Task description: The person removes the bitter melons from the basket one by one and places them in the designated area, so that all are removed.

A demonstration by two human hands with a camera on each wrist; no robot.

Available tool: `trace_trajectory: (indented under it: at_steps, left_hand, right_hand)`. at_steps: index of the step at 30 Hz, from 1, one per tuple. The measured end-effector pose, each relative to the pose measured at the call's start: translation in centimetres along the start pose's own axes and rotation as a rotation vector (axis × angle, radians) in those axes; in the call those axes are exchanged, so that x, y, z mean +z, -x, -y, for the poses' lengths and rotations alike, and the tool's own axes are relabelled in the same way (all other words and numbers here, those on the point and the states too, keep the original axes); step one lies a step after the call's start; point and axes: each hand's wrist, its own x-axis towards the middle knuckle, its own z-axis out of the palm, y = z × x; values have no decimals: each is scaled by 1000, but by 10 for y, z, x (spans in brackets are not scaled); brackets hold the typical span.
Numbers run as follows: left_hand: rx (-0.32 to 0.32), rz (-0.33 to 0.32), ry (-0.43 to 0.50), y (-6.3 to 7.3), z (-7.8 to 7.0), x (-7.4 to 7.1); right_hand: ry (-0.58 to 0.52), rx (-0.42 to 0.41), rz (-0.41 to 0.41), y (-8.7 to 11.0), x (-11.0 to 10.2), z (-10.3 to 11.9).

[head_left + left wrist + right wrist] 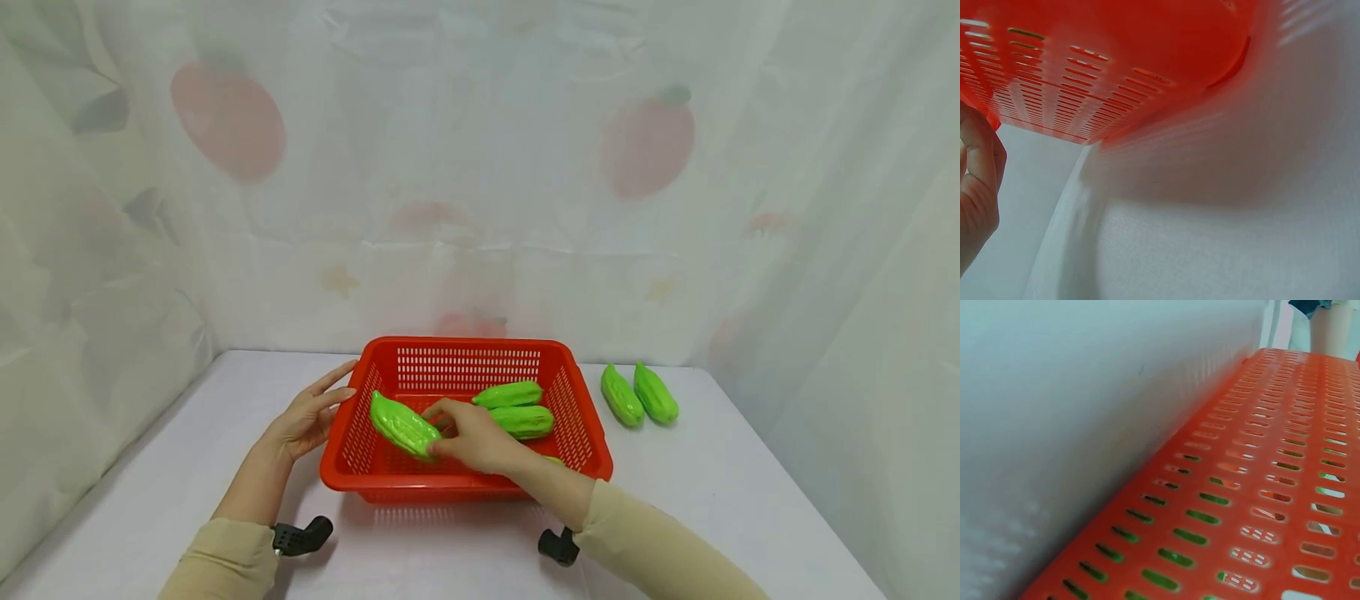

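Note:
In the head view a red plastic basket [465,482] with slotted walls stands on the white table. My right hand [476,437] reaches over its front rim and grips one end of a green bitter melon [403,425], which is tilted inside the basket's left part. Two more bitter melons, one at the back [510,393] and one nearer [525,422], lie in the right part. A bit of another shows behind the right wrist. My left hand [303,421] rests its spread, nearly straight fingers at the left rim; the left wrist view shows this hand [979,169] beside the basket wall [1072,81].
Two bitter melons, a left one [622,396] and a right one [656,392], lie on the table [697,483] right of the basket. A patterned white curtain [480,167] hangs behind the table and along both sides. The basket's slotted wall [1241,487] fills much of the right wrist view.

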Motion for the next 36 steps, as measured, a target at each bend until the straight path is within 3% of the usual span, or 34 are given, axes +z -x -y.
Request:
trace_trajectory:
  at_steps: [8, 13, 23, 36]
  left_hand:
    - [2, 10, 5, 1, 1, 0]
    - [-3, 15, 17, 1, 1, 1]
    - [3, 27, 8, 2, 0, 4]
    - [5, 29, 14, 3, 1, 2]
  right_hand:
    - [-268, 62, -45, 1, -6, 2]
    - [-374, 85, -54, 4, -11, 3]
    - [-470, 105, -28, 12, -26, 6]
    - [-419, 117, -75, 19, -50, -2]
